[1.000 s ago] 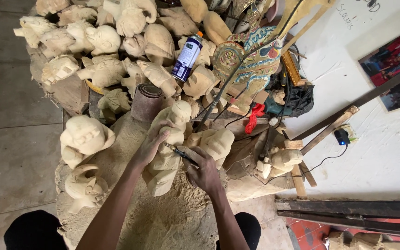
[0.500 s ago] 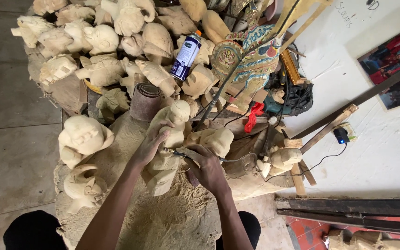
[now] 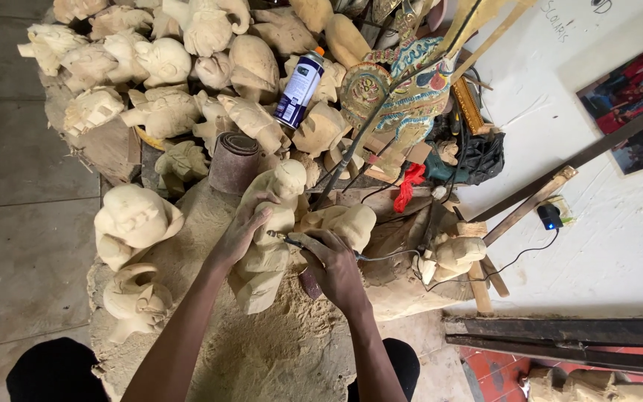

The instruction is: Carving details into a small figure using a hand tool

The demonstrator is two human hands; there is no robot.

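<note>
A pale wooden figurine (image 3: 271, 223) lies on a sawdust-covered work block (image 3: 262, 350) in front of me. My left hand (image 3: 243, 227) grips the figurine around its middle. My right hand (image 3: 333, 264) is closed on a thin corded rotary tool (image 3: 289, 240), its tip touching the carving's side just right of my left fingers. A second unfinished carving (image 3: 344, 219) rests right behind my right hand. The tool's cable (image 3: 388, 255) runs off to the right.
Several unpainted wooden carvings (image 3: 158, 67) are heaped at the back and left. A blue and white spray can (image 3: 299, 88) lies among them, beside a roll of sandpaper (image 3: 234, 160). A painted ornament (image 3: 396, 93), sticks and a charger (image 3: 550, 216) sit right. My knees show below.
The view has shifted slightly. My right hand has drawn the tool a little closer to my left fingers on the figurine; both hands keep their hold.
</note>
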